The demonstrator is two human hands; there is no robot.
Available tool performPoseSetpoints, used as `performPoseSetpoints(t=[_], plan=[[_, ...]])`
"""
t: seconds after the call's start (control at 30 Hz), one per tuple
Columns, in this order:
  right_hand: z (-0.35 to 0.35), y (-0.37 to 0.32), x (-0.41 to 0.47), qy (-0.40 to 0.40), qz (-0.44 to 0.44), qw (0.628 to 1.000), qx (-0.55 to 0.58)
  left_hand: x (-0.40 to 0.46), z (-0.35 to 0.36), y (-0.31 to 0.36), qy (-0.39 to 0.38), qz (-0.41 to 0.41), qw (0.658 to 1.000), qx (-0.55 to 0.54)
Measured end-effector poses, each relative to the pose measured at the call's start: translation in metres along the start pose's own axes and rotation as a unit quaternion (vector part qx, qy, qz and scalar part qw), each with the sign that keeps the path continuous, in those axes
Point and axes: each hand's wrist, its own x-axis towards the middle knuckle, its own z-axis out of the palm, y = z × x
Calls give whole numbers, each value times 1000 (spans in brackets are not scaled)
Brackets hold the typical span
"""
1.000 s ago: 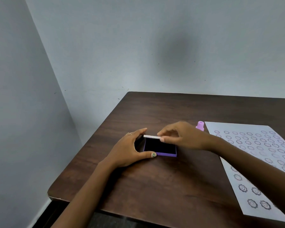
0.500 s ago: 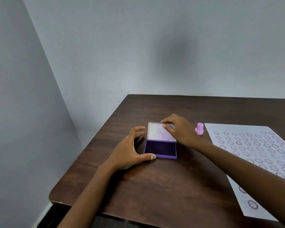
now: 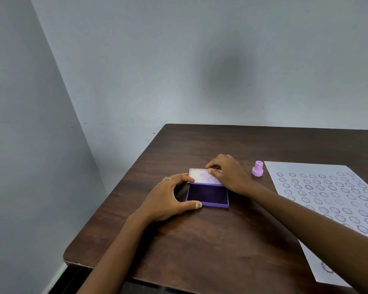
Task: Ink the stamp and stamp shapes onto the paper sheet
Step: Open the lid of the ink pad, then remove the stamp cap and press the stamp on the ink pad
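Brown table (image 3: 200, 251) — one stamp (image 3: 257, 169), one sheet (image 3: 331, 194); left hand (image 3: 168, 198) and right hand (image 3: 227, 172) grip one ink pad (image 3: 207, 195).

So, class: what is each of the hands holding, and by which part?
Left hand steadies the ink pad by its left end; right hand holds its opened lid at the far edge. The stamp stands untouched.

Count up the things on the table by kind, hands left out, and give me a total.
Ink pad, lid open: 1
Stamp: 1
Paper sheet: 1
Total: 3
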Motion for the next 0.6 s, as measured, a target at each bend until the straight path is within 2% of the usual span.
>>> performPoseSetpoints(t=[0.13, 0.3, 0.43, 0.6], plan=[[-9, 0, -2, 13, -8, 1000, 17, -1, 0, 1, -4, -2, 1000, 0], [-38, 11, -12, 77, -20, 997, -5, -2, 0, 1, 1, -3, 1000, -2], [-66, 36, -23, 121, 19, 992, -4, -3, 0, 0, 5, -2, 1000, -2], [-80, 66, -42, 86, 74, 993, 26, -2, 1, 0, 8, -5, 1000, -3]])
